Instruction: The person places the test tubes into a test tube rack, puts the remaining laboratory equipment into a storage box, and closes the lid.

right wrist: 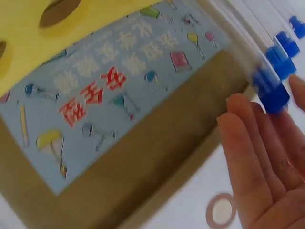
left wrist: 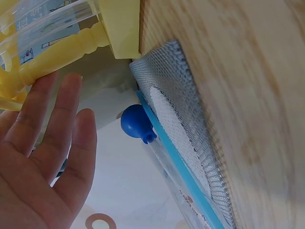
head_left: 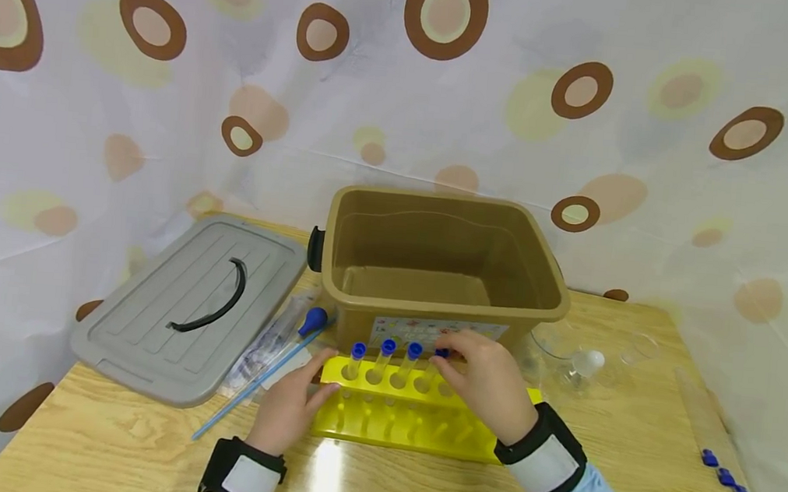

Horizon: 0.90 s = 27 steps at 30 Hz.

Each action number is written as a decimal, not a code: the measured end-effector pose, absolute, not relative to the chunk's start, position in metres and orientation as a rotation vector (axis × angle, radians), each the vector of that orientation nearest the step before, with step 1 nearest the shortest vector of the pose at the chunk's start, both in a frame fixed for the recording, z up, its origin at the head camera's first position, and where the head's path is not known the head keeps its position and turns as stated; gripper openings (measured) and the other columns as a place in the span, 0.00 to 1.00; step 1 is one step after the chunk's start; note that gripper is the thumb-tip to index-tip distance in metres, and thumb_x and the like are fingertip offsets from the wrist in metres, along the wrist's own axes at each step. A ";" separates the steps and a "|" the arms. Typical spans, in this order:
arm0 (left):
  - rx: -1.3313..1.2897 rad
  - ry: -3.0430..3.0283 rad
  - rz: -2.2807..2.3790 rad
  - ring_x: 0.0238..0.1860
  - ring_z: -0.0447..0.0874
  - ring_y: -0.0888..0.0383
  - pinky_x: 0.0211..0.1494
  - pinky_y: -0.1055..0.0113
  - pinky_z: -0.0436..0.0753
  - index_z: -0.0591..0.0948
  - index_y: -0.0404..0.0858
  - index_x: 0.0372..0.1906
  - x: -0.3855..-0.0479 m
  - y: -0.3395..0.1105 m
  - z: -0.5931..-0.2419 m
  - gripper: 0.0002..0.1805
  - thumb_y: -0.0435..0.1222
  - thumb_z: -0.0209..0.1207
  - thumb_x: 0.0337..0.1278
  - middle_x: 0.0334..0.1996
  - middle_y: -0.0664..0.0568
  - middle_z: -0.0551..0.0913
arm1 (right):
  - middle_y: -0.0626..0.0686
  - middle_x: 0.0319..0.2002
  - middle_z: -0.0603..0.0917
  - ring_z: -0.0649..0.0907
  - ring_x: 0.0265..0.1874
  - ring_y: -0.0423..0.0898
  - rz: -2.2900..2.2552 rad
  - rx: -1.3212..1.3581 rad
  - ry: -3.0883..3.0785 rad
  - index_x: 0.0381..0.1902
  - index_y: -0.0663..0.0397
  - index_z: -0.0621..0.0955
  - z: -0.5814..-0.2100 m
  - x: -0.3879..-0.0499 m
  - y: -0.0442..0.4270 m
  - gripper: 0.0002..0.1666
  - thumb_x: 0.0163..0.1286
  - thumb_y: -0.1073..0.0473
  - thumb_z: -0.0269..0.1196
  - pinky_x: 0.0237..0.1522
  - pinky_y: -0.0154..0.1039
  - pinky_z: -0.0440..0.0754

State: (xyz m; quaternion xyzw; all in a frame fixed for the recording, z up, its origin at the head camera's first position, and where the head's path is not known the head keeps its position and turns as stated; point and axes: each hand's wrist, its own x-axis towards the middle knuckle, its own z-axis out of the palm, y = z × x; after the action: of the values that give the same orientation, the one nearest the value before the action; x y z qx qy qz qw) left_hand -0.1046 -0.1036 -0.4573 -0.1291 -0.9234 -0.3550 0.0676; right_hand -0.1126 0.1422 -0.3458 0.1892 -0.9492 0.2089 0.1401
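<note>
A yellow test tube rack (head_left: 406, 431) stands on the table before the brown box, with several clear test tubes (head_left: 382, 362) with blue caps upright in its holes. My left hand (head_left: 284, 408) holds the rack's left end between thumb and index finger; in the left wrist view its other fingers reach out fairly straight beside the yellow post (left wrist: 57, 57). With its fingertips my right hand (head_left: 495, 380) pinches the blue cap (right wrist: 271, 93) of the rightmost tube in the row. That tube's lower part is partly hidden by the rack and hand.
Behind the rack stands the open brown box (head_left: 431, 307), its grey lid (head_left: 192, 299) lying to the left. A blue rubber bulb (head_left: 313, 319) and a light-blue stick (head_left: 255, 382) lie between them. At right are clear glassware (head_left: 576, 367) and small blue clips (head_left: 725, 477).
</note>
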 end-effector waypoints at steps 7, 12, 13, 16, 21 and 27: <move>-0.347 -2.845 -1.081 0.41 0.83 0.45 0.38 0.56 0.81 0.71 0.41 0.63 -0.105 -0.104 -0.457 0.26 0.44 0.56 0.61 0.50 0.41 0.82 | 0.49 0.29 0.86 0.79 0.27 0.28 0.681 0.231 -2.464 0.36 0.61 0.85 -0.322 -0.097 0.205 0.10 0.55 0.64 0.69 0.30 0.23 0.77; -0.346 -2.838 -1.063 0.37 0.83 0.48 0.34 0.59 0.81 0.71 0.41 0.63 -0.106 -0.103 -0.457 0.26 0.44 0.57 0.60 0.45 0.43 0.84 | 0.53 0.29 0.86 0.70 0.20 0.18 0.627 -0.486 -2.372 0.41 0.65 0.84 -0.310 -0.083 0.296 0.16 0.66 0.56 0.61 0.33 0.18 0.68; -0.346 -2.835 -1.059 0.36 0.83 0.48 0.34 0.60 0.81 0.71 0.41 0.63 -0.106 -0.103 -0.457 0.26 0.44 0.57 0.60 0.44 0.43 0.84 | 0.57 0.30 0.86 0.74 0.22 0.25 0.601 -0.616 -2.403 0.43 0.66 0.82 -0.312 -0.082 0.316 0.19 0.68 0.54 0.58 0.44 0.22 0.70; -0.338 -2.829 -1.040 0.35 0.83 0.49 0.34 0.60 0.81 0.71 0.42 0.62 -0.107 -0.105 -0.458 0.26 0.44 0.57 0.59 0.40 0.44 0.84 | 0.73 0.42 0.80 0.80 0.29 0.54 0.505 -0.899 -2.630 0.49 0.72 0.77 -0.332 -0.085 0.372 0.26 0.72 0.51 0.50 0.47 0.47 0.75; -0.331 -2.826 -1.033 0.34 0.83 0.50 0.33 0.61 0.80 0.71 0.42 0.62 -0.107 -0.107 -0.457 0.26 0.44 0.58 0.59 0.38 0.45 0.84 | 0.75 0.48 0.76 0.78 0.40 0.69 0.328 -1.086 -3.077 0.53 0.76 0.71 -0.387 -0.099 0.441 0.28 0.70 0.52 0.50 0.34 0.56 0.77; -0.343 -2.821 -1.049 0.33 0.83 0.52 0.32 0.64 0.79 0.72 0.42 0.62 -0.107 -0.105 -0.458 0.26 0.43 0.58 0.58 0.36 0.46 0.84 | 0.78 0.35 0.78 0.80 0.34 0.68 0.255 -1.117 -3.136 0.40 0.86 0.72 -0.431 -0.099 0.466 0.25 0.59 0.60 0.54 0.34 0.57 0.78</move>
State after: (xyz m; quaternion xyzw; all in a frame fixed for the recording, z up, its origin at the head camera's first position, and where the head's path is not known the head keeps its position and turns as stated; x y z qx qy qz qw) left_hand -0.1068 -0.1047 -0.4583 -0.1130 -0.9298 -0.3457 0.0561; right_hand -0.0989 0.4660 -0.4306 -0.3328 -0.9347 0.0761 -0.0986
